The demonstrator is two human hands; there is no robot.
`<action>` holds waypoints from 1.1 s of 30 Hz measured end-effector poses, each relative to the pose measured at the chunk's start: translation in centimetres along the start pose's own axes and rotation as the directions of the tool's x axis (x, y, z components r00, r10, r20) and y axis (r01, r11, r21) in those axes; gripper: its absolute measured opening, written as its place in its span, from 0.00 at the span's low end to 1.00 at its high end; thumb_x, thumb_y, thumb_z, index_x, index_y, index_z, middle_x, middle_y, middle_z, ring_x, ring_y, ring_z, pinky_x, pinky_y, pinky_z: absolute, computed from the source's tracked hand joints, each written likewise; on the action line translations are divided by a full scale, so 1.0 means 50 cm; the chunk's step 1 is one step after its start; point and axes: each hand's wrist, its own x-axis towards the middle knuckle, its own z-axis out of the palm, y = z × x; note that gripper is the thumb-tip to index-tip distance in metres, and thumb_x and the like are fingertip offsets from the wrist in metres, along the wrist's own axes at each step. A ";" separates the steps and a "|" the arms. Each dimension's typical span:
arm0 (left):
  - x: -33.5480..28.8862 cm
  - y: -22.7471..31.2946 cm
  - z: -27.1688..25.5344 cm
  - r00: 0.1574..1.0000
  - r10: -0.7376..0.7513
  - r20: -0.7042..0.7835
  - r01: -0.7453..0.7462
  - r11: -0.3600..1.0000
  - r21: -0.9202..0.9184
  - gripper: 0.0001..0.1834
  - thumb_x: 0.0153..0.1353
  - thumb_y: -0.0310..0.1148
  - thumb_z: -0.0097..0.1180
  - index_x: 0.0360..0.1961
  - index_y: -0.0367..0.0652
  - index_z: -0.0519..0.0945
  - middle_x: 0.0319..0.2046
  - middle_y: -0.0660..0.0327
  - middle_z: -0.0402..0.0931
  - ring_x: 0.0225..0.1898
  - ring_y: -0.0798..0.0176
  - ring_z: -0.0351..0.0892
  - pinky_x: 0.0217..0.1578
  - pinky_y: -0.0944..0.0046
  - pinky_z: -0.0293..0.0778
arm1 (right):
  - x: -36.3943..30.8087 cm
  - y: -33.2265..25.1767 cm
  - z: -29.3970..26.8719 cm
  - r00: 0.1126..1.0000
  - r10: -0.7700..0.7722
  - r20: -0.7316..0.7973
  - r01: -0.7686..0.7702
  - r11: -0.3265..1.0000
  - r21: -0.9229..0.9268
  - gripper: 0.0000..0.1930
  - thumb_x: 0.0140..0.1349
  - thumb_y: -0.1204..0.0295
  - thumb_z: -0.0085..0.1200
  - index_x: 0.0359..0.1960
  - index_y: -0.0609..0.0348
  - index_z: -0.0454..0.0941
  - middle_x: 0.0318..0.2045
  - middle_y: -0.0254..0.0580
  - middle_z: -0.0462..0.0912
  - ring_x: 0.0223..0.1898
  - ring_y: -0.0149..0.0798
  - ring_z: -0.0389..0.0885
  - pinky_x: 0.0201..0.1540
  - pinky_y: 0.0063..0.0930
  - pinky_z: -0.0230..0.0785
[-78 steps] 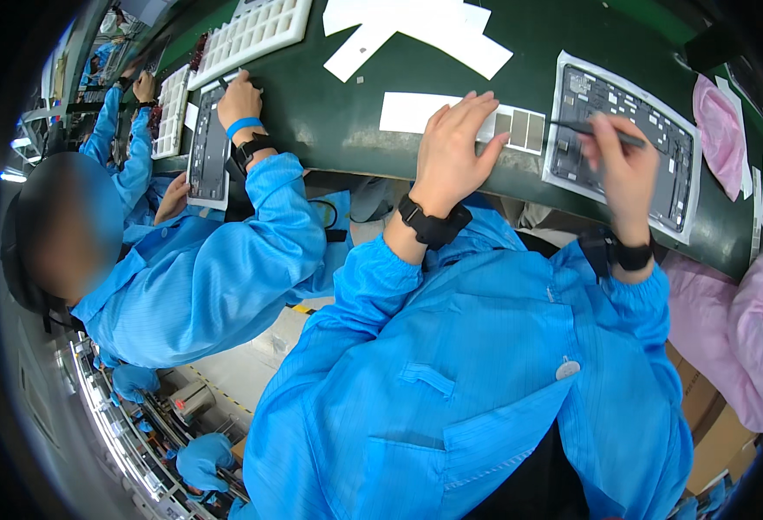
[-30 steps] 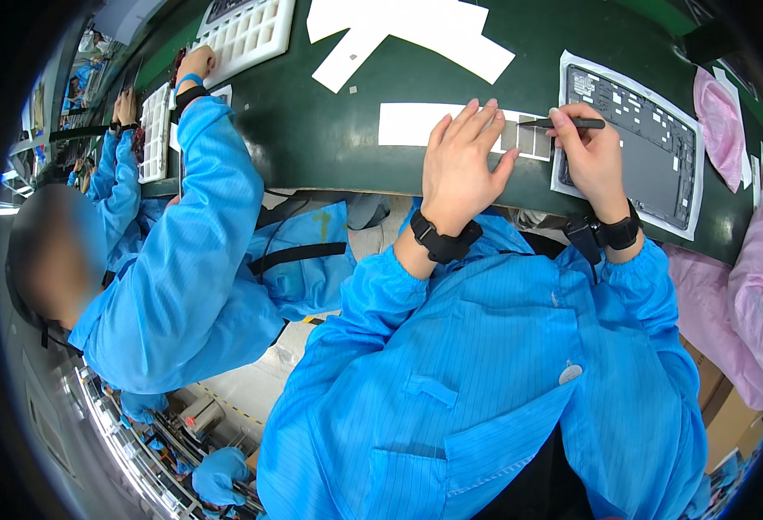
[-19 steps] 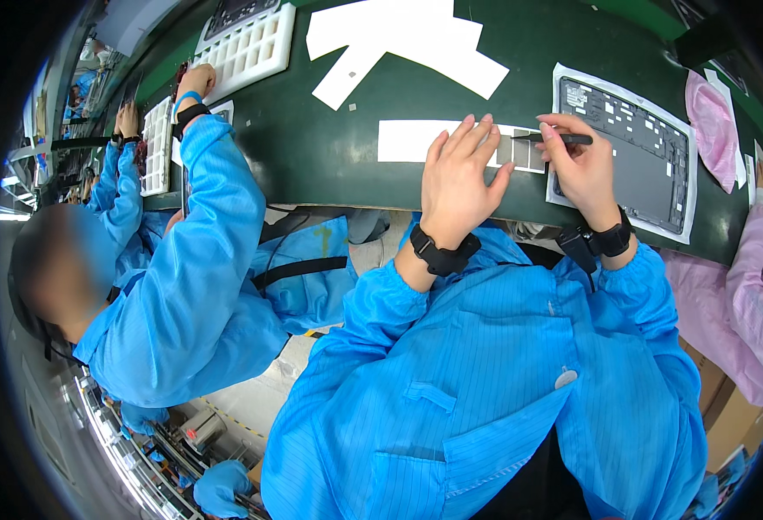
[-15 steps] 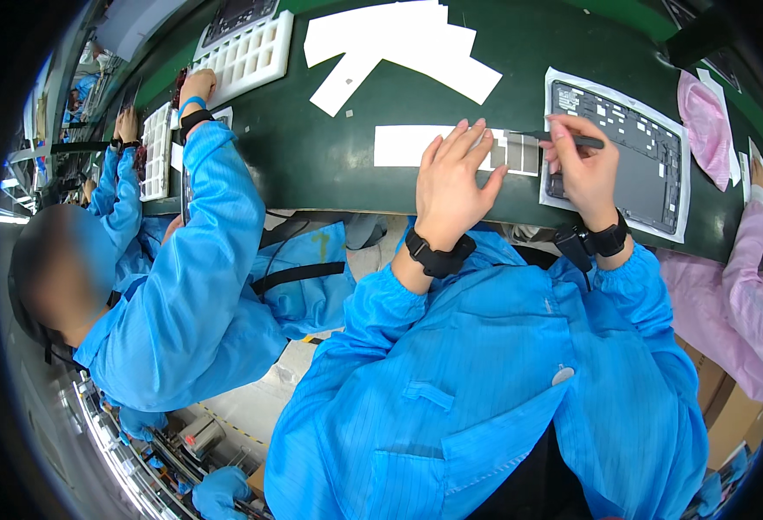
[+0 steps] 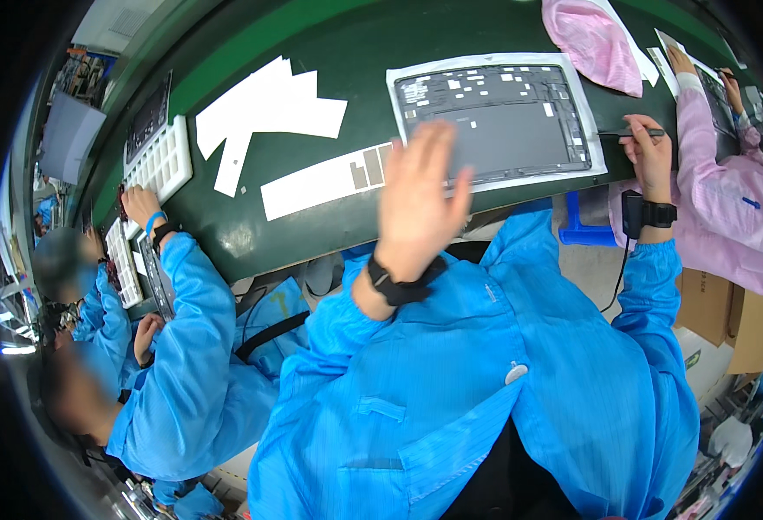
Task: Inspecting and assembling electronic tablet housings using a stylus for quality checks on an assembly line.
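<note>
Right hand (image 5: pixel 653 156): moves past grey rectangular panel (image 5: pixel 503 141), pinching your slim black tool (image 5: pixel 656 133)
Left hand (image 5: pixel 422 204): open, baring more white paper strip (image 5: pixel 312 187)

We get bright, fairly even light over the bench (image 5: pixel 360 61), with a soft patch of glare near its front edge. The white sheets (image 5: pixel 264 108) look almost washed out. Our left hand (image 5: pixel 420 204) is badly blurred; our right hand (image 5: pixel 650 152) and the panel (image 5: pixel 520 143) read more crisply. Fisheye distortion bends the surroundings, and we lose the corners to black.
</note>
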 end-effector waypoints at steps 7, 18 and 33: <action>0.071 0.120 0.172 0.957 0.212 0.197 -0.180 0.969 -0.167 0.32 0.55 0.35 0.60 0.60 0.35 0.67 0.60 0.44 0.66 0.61 0.44 0.67 0.61 0.52 0.64 | -0.003 -0.046 0.048 0.983 0.027 0.179 0.012 0.977 -0.215 0.10 0.66 0.70 0.54 0.40 0.64 0.80 0.22 0.32 0.78 0.21 0.20 0.72 0.24 0.14 0.64; 0.067 0.118 0.215 0.922 0.239 0.305 -0.223 0.971 -0.087 0.34 0.55 0.37 0.61 0.60 0.31 0.67 0.63 0.43 0.62 0.64 0.44 0.63 0.62 0.52 0.62 | 0.015 -0.074 0.050 0.907 -0.056 0.417 0.209 0.920 -0.331 0.09 0.65 0.70 0.54 0.35 0.65 0.79 0.25 0.32 0.79 0.26 0.23 0.75 0.30 0.17 0.68; 0.091 0.159 0.251 0.946 0.273 0.178 -0.298 0.945 0.134 0.32 0.51 0.46 0.63 0.53 0.35 0.75 0.46 0.54 0.70 0.51 0.53 0.67 0.45 0.57 0.67 | 0.011 -0.102 0.069 0.870 -0.100 0.483 0.332 0.843 -0.423 0.09 0.64 0.72 0.53 0.35 0.68 0.78 0.24 0.34 0.78 0.27 0.24 0.76 0.30 0.19 0.68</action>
